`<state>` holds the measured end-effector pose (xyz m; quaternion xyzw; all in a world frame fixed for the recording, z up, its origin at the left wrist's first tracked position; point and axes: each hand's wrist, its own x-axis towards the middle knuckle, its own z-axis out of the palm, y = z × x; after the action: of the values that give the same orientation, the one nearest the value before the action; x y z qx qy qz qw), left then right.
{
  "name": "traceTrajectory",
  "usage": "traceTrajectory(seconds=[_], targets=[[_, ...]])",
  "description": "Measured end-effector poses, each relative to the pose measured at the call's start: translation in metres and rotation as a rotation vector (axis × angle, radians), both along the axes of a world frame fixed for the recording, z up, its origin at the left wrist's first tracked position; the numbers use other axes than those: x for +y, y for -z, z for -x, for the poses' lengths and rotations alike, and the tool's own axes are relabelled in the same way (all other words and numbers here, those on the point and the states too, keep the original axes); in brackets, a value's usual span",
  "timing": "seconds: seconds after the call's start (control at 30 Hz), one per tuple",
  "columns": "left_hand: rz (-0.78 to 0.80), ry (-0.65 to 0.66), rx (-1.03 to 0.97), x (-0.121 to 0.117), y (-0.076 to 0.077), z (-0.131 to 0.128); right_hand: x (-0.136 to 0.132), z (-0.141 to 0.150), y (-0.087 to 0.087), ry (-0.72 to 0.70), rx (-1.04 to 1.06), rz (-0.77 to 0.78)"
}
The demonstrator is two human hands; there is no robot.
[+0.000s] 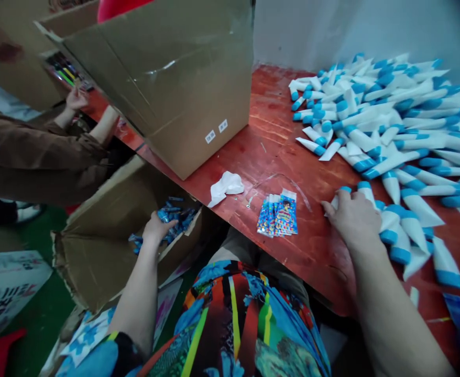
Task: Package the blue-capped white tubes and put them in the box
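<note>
My left hand (157, 228) reaches down into an open cardboard box (96, 262) on the floor and closes on a bunch of small blue packets (175, 214) inside it. My right hand (353, 217) rests on the red table (277, 141), fingers curled over the near edge of a big heap of white-and-blue paper cones (403, 120); it grips one or two cones (342, 196). Between the hands, a small stack of blue printed packets (279, 214) lies on the table near its front edge.
A large cardboard box (167, 78) stands on the table's left part, a crumpled white tissue (226, 186) beside it. Another person in a brown sleeve (37, 157) works at the left, their hand (75, 99) at a tray of pens (65, 70). Printed sheets lie on the green floor.
</note>
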<state>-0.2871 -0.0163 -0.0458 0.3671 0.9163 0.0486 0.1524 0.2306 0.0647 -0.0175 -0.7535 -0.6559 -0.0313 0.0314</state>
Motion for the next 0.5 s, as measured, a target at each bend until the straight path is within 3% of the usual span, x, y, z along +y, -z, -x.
traceTrajectory(seconds=[0.07,0.13,0.23,0.3,0.4,0.5], targets=[[-0.009,0.026,0.083,0.009,-0.013,-0.015,0.004,0.002,0.004,0.014,0.048,-0.036],[-0.167,0.091,0.152,0.021,-0.027,-0.04,0.005,0.004,0.005,0.028,0.135,-0.086],[-0.442,0.318,0.062,0.038,-0.044,-0.091,0.0,0.007,0.0,0.076,0.3,-0.169],[-0.525,0.476,-0.001,0.046,-0.05,-0.125,-0.009,0.011,-0.005,0.081,0.424,-0.243],[-0.421,0.513,0.069,0.055,-0.053,-0.161,-0.028,0.022,-0.011,0.044,0.679,-0.302],[-0.213,0.512,0.129,0.064,-0.049,-0.174,-0.049,0.041,-0.006,0.094,0.894,-0.214]])
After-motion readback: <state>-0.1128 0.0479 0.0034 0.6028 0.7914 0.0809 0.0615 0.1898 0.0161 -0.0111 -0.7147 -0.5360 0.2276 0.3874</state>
